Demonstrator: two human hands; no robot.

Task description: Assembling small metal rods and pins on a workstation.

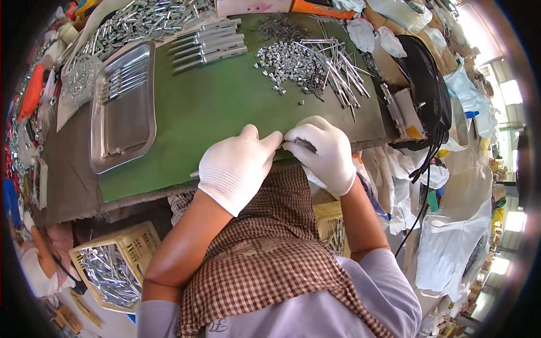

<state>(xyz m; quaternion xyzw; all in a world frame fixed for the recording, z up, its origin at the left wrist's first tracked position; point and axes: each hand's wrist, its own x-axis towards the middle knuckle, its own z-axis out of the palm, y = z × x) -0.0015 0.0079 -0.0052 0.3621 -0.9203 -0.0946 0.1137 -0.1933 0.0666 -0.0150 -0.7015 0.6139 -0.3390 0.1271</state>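
Both my hands wear white knit gloves and meet at the near edge of the green mat (197, 107). My left hand (236, 166) is closed around a slim metal rod (194, 174), of which only a short end shows beside the wrist. Thumb and forefinger of my right hand (328, 151) are pinched together against the left fingertips. Several small dark pieces (306, 145) lie in the curl of that hand; their exact kind is hard to make out. Whatever sits between the fingertips is hidden. Beyond the hands lies a pile of small silver fittings (284, 62).
At left, a steel tray (96, 129) holds several thin rods. Metal tubes (211, 48) lie in a row at the back, with long pins (344, 70) and dark small parts (282, 27) to their right. A yellow crate (147, 248) of metal parts stands below the table.
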